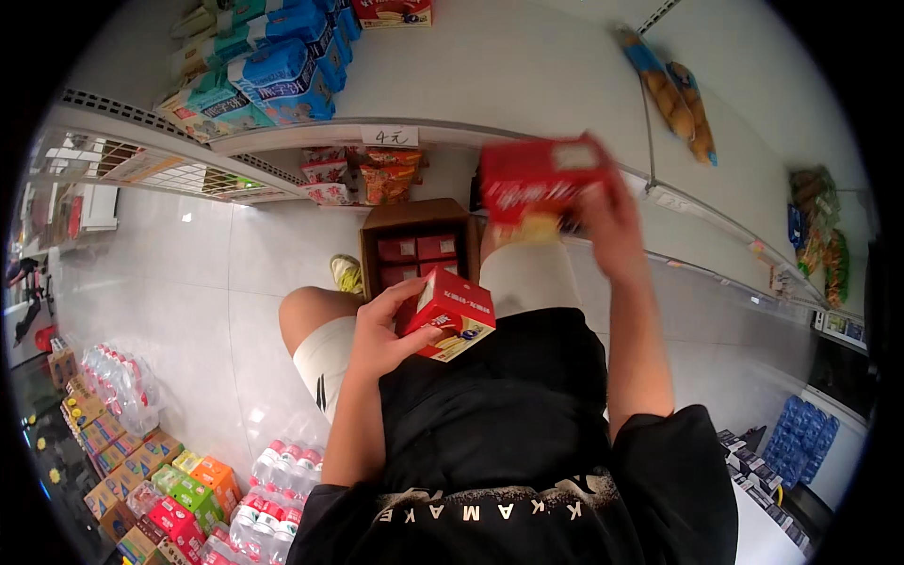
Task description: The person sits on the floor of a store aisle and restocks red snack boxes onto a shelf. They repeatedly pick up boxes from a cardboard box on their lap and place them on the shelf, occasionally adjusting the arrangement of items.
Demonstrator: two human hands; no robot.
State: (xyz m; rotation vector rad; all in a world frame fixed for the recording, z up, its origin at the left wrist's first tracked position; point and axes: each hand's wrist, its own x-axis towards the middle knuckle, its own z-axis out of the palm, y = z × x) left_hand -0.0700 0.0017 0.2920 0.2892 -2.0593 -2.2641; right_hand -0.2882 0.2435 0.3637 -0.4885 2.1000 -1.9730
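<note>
My left hand [385,332] grips a small red carton [459,307] with a yellow lower part, held over my lap. Farther out and to the right, my right hand [611,226] holds a second red carton [540,173], blurred, in front of the shelf edge. Between my knees stands an open cardboard box [417,214], with several more red cartons [417,256] packed inside it. At the top edge, part of another red carton [393,13] sits on the upper shelf [452,78].
Blue biscuit packs [282,78] stand at the shelf's left, above a handwritten price tag [390,135]. Snack bags [387,176] fill part of the lower shelf. Bagged bread [660,92] lies to the right. Shrink-wrapped bottles [272,515] and drink cartons [191,491] stand on the floor, lower left.
</note>
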